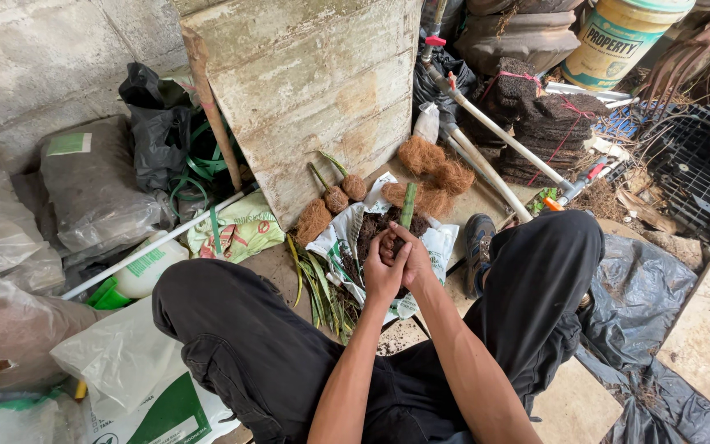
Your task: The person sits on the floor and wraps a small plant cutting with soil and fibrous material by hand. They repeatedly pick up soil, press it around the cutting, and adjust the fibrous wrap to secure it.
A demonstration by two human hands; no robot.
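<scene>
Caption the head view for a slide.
Seated person's left hand and right hand press a green plant stem over an open soil bag.

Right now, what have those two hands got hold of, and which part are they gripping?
Both the left hand and right hand cup the brown, fibre-wrapped base of a green plant cutting; its stem sticks up free above them.

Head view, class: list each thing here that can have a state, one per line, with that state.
Left hand: closed around the root ball.
Right hand: pressed on the root ball.
Cutting: green stem upright, its base hidden between the hands.
Soil bag: open, dark soil showing.
Wrapped cuttings: leaning against the concrete block.
White bottle: lying on its side.
Yellow bucket: tilted.
</scene>
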